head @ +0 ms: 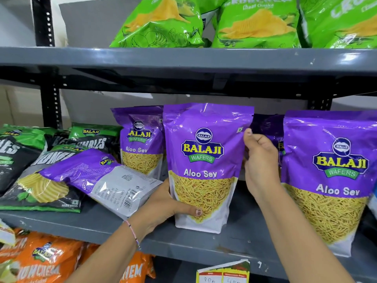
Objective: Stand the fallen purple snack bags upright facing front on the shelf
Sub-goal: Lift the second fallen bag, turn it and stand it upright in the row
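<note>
Both forearms reach up from six o'clock, and the left hand (169, 203) clasps the lower left corner of a glossy purple plastic snack pouch with a clear window of yellow sev (206, 166), thumb laid across its front. At three o'clock of that pouch the right hand (259, 160) pinches its upper right edge, thumb in front and fingers curled behind. This held pouch stands upright at the centre of the grey metal shelf board (234, 240), label facing front, its base touching the board. At ten o'clock of it, farther back, a second purple pouch (140, 144) stands upright, and at three o'clock a third large purple pouch (328, 180) stands near the front edge; a dark purple one (265, 124) shows between them, its pose unclear. By my reading, three pouches are done or nearly so. One is left: at nine o'clock a fallen purple pouch (98, 176) lies tilted, back label upward, resting on black-and-green crinkly chip bags (30, 160). Bright green chip bags (257, 23) line the upper shelf at twelve o'clock, and orange chip bags (40, 260) sit below at seven.
</note>
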Tool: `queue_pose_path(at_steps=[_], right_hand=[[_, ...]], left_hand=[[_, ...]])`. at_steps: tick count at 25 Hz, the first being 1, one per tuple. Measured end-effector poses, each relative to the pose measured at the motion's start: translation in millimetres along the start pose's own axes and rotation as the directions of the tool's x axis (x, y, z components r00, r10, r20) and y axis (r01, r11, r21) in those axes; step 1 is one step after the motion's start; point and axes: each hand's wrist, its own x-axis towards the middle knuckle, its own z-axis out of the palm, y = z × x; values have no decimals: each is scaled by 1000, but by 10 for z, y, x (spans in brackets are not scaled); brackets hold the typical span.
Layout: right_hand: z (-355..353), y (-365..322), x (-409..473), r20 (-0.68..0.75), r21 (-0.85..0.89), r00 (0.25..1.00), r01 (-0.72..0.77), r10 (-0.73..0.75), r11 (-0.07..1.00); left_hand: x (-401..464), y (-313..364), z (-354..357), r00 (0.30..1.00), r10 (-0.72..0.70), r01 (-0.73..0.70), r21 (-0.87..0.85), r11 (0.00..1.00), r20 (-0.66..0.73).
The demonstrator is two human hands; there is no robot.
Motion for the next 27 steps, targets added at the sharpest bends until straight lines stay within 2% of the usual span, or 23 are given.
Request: queue_pose_path(at_steps=[6,9,12,14,19,23,27], right_hand=[[61,112,42,-111,-14,992,53,-54,999],[1,177,-99,-30,-49,998,49,-50,998],[-207,346,-313,74,-183,997,51,-38,982],[-290,431,-357,62,-219,998,39,-26,975],[-302,461,-437,-61,-151,997,27,-36,988],[-445,581,-679,22,-103,995,-95,98,990],[-532,603,-826,52,-73,997,-53,57,996]], left_hand=[[37,16,-11,999,0,0,2,1000,41],[24,11,-15,999,-5,5,-17,1000,40],[8,13,-1,999,-5,6,-28,1000,34],[3,27,3,999,-15,16,-29,999,33],[-21,30,82,1000,-18,18,6,1000,17],[-49,16,212,1000,-16,16,12,1000,-6],[-107,50,332,1000,-1,2,29,1000,-32]])
